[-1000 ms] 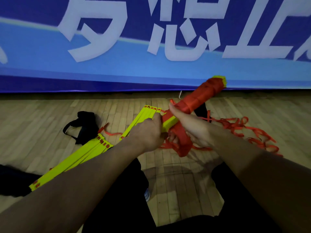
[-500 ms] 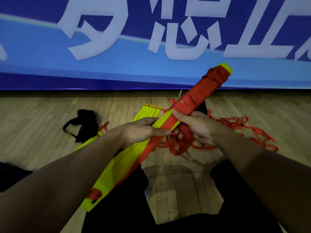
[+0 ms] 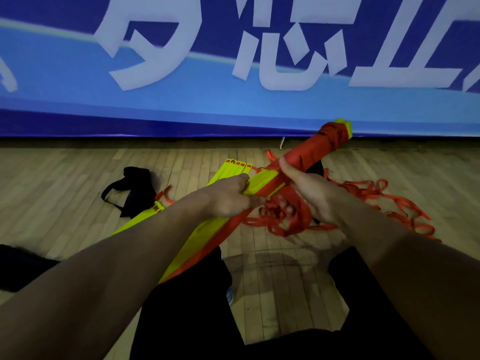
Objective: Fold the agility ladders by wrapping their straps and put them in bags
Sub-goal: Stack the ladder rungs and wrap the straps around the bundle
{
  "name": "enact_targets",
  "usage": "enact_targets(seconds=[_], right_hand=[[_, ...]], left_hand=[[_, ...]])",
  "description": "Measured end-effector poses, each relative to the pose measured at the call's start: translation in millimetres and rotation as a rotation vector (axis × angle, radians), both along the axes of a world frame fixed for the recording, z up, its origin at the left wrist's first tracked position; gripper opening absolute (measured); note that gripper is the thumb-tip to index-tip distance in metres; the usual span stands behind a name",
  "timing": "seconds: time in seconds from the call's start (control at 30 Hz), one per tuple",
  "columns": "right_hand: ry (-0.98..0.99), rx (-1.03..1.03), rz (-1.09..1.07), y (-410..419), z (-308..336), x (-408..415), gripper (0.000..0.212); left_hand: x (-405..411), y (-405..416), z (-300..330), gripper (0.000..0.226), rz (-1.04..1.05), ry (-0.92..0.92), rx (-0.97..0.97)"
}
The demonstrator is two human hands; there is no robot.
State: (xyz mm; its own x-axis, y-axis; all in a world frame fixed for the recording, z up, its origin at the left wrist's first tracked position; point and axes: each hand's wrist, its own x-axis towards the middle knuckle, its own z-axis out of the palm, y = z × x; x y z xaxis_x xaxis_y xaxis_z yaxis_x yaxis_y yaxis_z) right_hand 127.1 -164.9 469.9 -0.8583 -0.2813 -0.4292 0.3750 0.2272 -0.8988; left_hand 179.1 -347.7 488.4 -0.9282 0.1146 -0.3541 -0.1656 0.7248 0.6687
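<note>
Behind everything, a big blue banner with white letters point(image 3: 233, 48) is hanging along the wall, and a wooden plank floor point(image 3: 65, 183) is lying under it. A person is sitting on the floor and holding a bundle of flat yellow plastic ladder bars point(image 3: 262, 179) up in the air between both hands. The left hand point(image 3: 228, 197) is gripping the bars at the middle, with the fingers curled round them. The right hand point(image 3: 311, 190) is gripping the bundle just beside it, with the thumb pressing on the red strap wrap point(image 3: 317, 152) that is covering the far half. I think the wrapping step is about half done, because the near half is showing bare yellow. A loose red strap pile point(image 3: 376, 201) is lying on the floor to the right, so the next turn needs that strap pulled tight and kept free of knots. More yellow bars point(image 3: 236, 166) and a small black bag point(image 3: 135, 188) are lying to the left, well apart from the hands. The far tip is pointing near the banner, but the floor around is giving room to swing.
</note>
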Motion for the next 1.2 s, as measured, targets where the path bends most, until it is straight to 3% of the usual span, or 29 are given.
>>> enact_targets(seconds=[0.17, 0.3, 0.37, 0.47, 0.5, 0.57, 0.67, 0.73, 0.8, 0.9, 0.93, 1.0, 1.07, 1.13, 1.2], right_hand=[[-0.05, 0.029, 0.06, -11, 0, -2, 0.071], [0.022, -0.068, -0.121, -14, -6, 4, 0.036], [0.077, -0.116, -0.13, -7, -5, 6, 0.031], [0.147, -0.161, -0.039, 0, -2, 7, 0.041], [0.145, -0.197, 0.007, 0, -1, 7, 0.049], [0.125, -0.248, 0.093, 0, 0, 6, 0.055], [0.081, -0.235, 0.228, 0, 2, 8, 0.05], [0.081, -0.145, 0.28, 3, 1, 9, 0.057], [0.071, -0.056, 0.327, 6, 0, 9, 0.062], [-0.023, -0.068, 0.24, 2, -8, 10, 0.09], [-0.038, -0.096, 0.164, -1, -10, 9, 0.09], [-0.039, -0.118, 0.053, -11, -15, 6, 0.074], [-0.032, -0.096, -0.029, -18, -16, 4, 0.056], [-0.012, -0.064, -0.073, -17, -17, 4, 0.046], [0.016, -0.07, -0.086, -12, -18, 7, 0.042]], left_hand=[[5, 25, -15, 0.06, 0.012, 0.179, -0.507], [14, 40, -24, 0.089, -0.181, 0.284, -0.683], [14, 26, -11, 0.08, -0.17, 0.273, -0.452], [10, 1, 0, 0.063, 0.078, -0.056, 0.295], [12, -3, -1, 0.061, 0.111, -0.17, 0.45], [16, -5, -6, 0.048, 0.086, -0.241, 0.614], [20, -2, -6, 0.03, 0.138, -0.107, 0.666], [18, -3, -4, 0.015, 0.146, -0.035, 0.587], [16, -3, -4, 0.016, 0.098, 0.008, 0.429], [10, 0, -7, 0.033, 0.037, 0.135, -0.017], [8, 3, -10, 0.043, 0.042, 0.197, -0.198], [8, 14, -17, 0.051, 0.039, 0.362, -0.564], [11, 27, -22, 0.049, 0.002, 0.527, -0.8], [14, 31, -24, 0.048, -0.079, 0.603, -0.861], [15, 21, -22, 0.051, -0.149, 0.531, -0.698]])
